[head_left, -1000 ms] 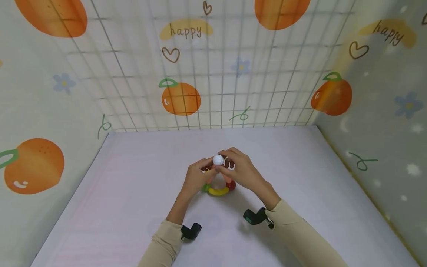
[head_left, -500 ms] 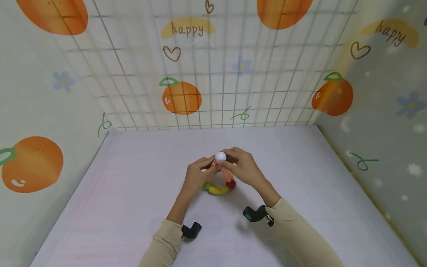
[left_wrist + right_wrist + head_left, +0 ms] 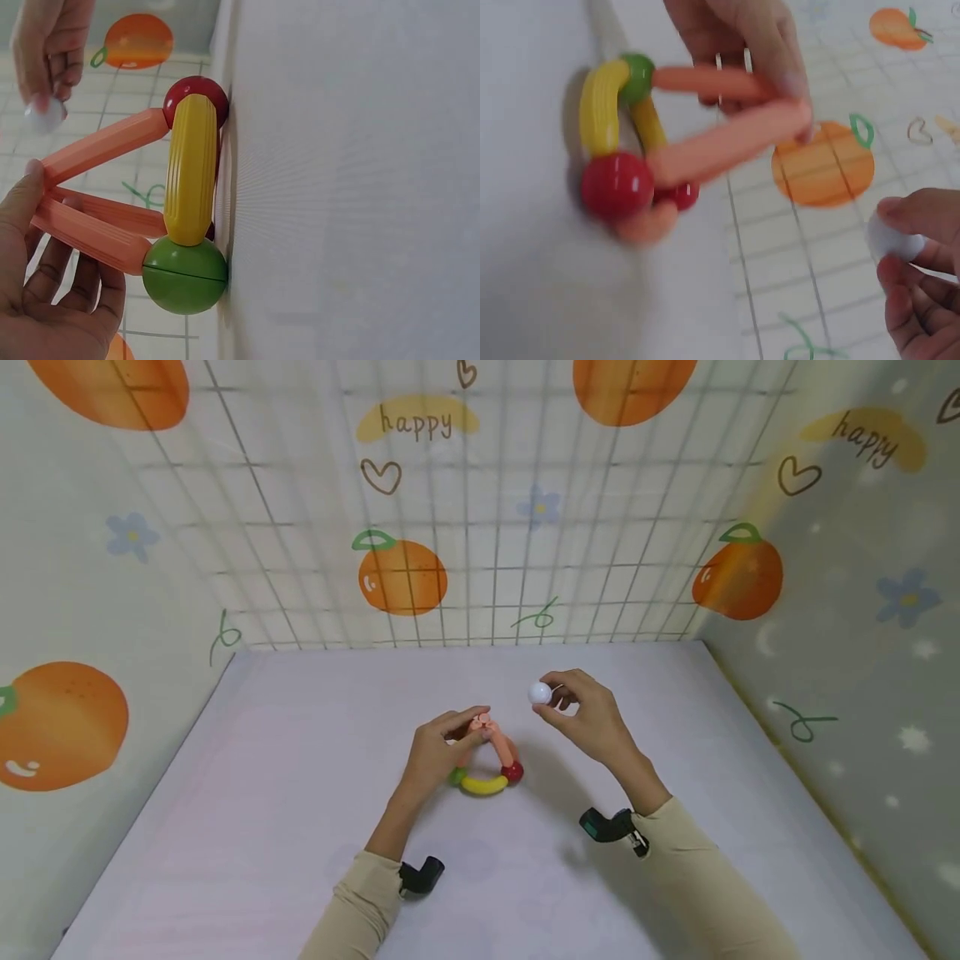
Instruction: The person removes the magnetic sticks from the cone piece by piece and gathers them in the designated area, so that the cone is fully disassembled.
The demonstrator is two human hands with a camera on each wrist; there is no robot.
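Observation:
My left hand (image 3: 437, 752) holds the top of a toy frame, where several salmon-orange rods (image 3: 109, 146) lean together to a point. The frame stands on the table. Its base has a curved yellow rod (image 3: 191, 169), a green ball (image 3: 184, 275) and red balls (image 3: 617, 187). Up and to the right of that peak, my right hand (image 3: 592, 718) pinches a small white ball (image 3: 539, 693) between thumb and fingers, apart from the frame. In the left wrist view, the thumb and fingers of the left hand are around the rod ends.
A pale table (image 3: 315, 827) lies under the frame. Behind it rises a wall cloth (image 3: 300, 560) printed with oranges over a wire grid. Further cloth walls stand left and right. A black camera (image 3: 422, 877) is on the left wrist, another camera (image 3: 611, 825) on the right.
My right hand has lifted the white ball off the peak of the rods and moved it right and up. The left hand stays at the rod tops, which now show uncovered.

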